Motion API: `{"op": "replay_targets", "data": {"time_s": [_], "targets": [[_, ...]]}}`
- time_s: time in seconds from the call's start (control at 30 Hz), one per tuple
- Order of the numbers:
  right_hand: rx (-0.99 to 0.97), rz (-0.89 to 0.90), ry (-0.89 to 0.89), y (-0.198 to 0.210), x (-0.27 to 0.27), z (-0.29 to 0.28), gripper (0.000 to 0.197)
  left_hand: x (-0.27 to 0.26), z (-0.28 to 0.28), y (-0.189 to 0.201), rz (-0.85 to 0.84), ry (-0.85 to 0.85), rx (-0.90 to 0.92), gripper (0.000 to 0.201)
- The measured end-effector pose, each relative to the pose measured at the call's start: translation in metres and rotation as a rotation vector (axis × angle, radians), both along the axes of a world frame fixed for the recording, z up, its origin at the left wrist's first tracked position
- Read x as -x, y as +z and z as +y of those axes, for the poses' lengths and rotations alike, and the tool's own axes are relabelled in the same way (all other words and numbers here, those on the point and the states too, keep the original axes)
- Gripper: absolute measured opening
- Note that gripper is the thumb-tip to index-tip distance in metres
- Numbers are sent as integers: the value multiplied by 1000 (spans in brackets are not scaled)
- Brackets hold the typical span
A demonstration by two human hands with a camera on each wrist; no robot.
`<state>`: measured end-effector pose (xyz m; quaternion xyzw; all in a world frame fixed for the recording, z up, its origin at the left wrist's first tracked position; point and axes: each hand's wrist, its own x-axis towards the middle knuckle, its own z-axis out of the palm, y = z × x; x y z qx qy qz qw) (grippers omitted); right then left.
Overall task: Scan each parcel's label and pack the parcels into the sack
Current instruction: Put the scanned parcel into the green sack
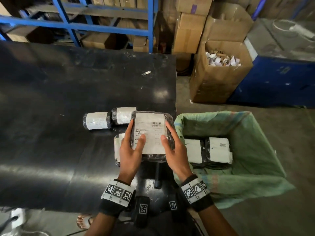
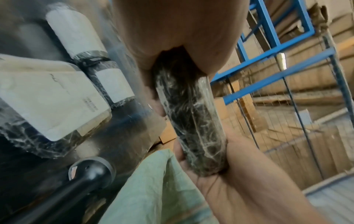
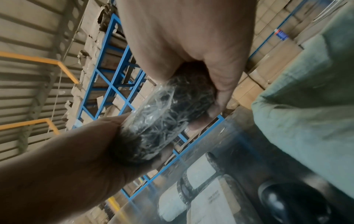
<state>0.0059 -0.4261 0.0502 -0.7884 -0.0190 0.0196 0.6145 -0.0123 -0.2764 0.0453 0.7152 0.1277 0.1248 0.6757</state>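
A black-wrapped parcel (image 1: 150, 135) is being gripped above the table's (image 1: 51, 133) edge by the left hand (image 1: 131, 150) and right hand (image 1: 175, 149); its label should be kept flat and uncovered before lowering into the sack (image 1: 255, 150)

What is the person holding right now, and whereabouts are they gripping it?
A flat black parcel with a white label, held by its two side edges: left hand on the left edge, right hand on the right, thumbs on the label.

Barcode and blurred print on the held parcel's label (image 1: 150, 132), nothing legible
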Motion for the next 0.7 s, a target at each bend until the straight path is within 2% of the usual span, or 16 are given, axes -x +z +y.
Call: {"op": "replay_targets", "data": {"time_s": [0.17, 0.23, 0.3, 0.5, 0.63, 0.7], "targets": [[2, 81, -110, 11, 0, -59, 47, -17, -40, -2, 51, -258, -73, 63], [33, 112, -174, 12, -3, -92, 45, -29, -57, -7, 122, -377, -207, 61], [86, 160, -236, 7, -11, -129, 45, -42, -75, -15, 181, -417, -407, 57], [259, 410, -227, -42, -74, -217, 45, -63, -127, -54, 197, -454, -805, 74], [418, 570, -162, -88, -121, -240, 47, -61, -146, -78, 194, -559, -1030, 86], [470, 618, -135, -105, -137, -239, 49, -58, -148, -90, 216, -563, -1072, 82]]}}
